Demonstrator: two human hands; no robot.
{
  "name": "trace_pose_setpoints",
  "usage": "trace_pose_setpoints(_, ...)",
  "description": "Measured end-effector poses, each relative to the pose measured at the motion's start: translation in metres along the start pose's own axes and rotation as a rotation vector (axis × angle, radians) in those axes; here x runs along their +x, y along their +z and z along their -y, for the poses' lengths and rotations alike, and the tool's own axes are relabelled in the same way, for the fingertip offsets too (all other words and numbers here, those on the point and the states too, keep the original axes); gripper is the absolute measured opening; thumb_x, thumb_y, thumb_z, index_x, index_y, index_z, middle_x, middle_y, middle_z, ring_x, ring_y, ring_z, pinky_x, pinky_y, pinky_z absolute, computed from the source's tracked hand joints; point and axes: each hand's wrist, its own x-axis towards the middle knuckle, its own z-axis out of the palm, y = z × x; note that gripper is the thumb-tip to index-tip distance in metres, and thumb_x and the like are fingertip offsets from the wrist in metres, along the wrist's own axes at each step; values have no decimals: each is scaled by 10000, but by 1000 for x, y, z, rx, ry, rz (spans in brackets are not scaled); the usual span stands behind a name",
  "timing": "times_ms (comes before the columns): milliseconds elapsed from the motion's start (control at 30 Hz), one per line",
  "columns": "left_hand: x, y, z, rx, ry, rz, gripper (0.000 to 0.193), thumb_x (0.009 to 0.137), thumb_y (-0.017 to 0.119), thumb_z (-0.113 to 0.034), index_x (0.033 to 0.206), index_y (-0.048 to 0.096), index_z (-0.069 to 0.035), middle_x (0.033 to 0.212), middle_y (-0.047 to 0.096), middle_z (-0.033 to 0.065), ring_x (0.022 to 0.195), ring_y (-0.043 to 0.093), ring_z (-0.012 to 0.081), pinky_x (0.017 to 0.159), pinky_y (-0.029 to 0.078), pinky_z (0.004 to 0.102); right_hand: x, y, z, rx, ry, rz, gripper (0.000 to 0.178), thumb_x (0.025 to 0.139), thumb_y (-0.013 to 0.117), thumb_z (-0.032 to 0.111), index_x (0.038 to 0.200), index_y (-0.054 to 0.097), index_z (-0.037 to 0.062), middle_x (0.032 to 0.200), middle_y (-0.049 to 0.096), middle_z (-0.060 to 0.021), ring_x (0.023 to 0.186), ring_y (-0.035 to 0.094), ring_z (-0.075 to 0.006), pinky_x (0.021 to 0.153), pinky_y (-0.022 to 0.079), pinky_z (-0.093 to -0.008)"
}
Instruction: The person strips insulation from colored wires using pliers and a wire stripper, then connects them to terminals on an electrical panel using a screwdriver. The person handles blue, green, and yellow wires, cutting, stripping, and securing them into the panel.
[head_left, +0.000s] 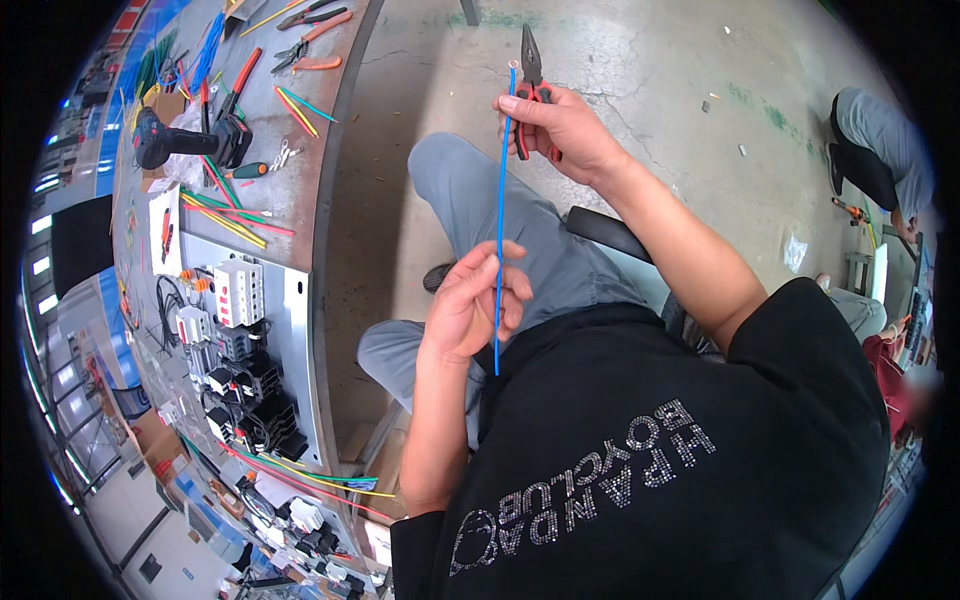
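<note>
A blue insulated wire (503,190) runs upright in front of my lap. Its far end has a small bare copper loop (513,65). My left hand (472,300) pinches the wire lower down between thumb and fingers, and the near end hangs below it. Farther out, my right hand (565,130) holds long-nose pliers (531,62) with red and black handles, jaws pointing away from me. That hand's thumb also presses on the wire just beneath the loop. The plier jaws stand beside the loop, apart from it, and look closed.
On the left, a workbench (290,190) carries a cordless drill (180,140), cutters (312,48), a screwdriver (250,170) and coloured wire pieces (230,220). A metal panel with electrical components (238,292) lies nearer. At the far right a person (880,140) bends down.
</note>
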Motion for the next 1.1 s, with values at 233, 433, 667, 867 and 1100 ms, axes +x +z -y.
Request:
trace_pose_setpoints(233, -9, -7, 7, -44, 73, -16, 330, 1107, 524, -241, 1325, 575, 2, 945, 719, 167, 614, 695, 208, 437, 523, 308, -11, 19, 0, -17, 62, 131, 293, 1009, 717, 273, 1158, 668, 25, 910, 701, -52, 775, 677, -130, 663, 529, -286)
trace_pose_setpoints(433, -7, 0, 10, -58, 95, -22, 329, 1110, 520, -256, 1301, 586, 3, 943, 717, 182, 643, 714, 231, 474, 549, 314, -15, 25, -6, -71, 96, 210, 276, 1012, 710, 266, 1145, 662, 29, 923, 698, -50, 823, 684, -141, 697, 531, -285)
trace_pose_setpoints(667, -22, -13, 28, -44, 65, 188, 332, 1092, 557, -267, 1224, 629, 29, 850, 710, 195, 623, 700, 281, 541, 575, 373, -8, 16, -4, 83, 41, 195, 282, 1013, 714, 260, 1153, 642, 25, 932, 689, -42, 840, 690, -138, 719, 552, -303)
trace_pose_setpoints(867, -23, -9, 32, -34, 74, 204, 292, 1050, 638, -247, 1146, 642, 29, 775, 684, 164, 566, 655, 252, 506, 546, 364, -9, 18, -3, 90, 33, 232, 276, 1022, 702, 263, 1157, 641, 31, 936, 685, -43, 851, 689, -133, 725, 553, -294)
trace_pose_setpoints(1100, -19, -6, 43, -77, 152, 303, 237, 1051, 645, -246, 1099, 610, -16, 737, 608, 99, 490, 543, 166, 413, 425, 306, -7, 17, -3, 108, 13, 265, 278, 1030, 687, 274, 1155, 640, 31, 927, 676, -45, 829, 673, -138, 717, 540, -301)
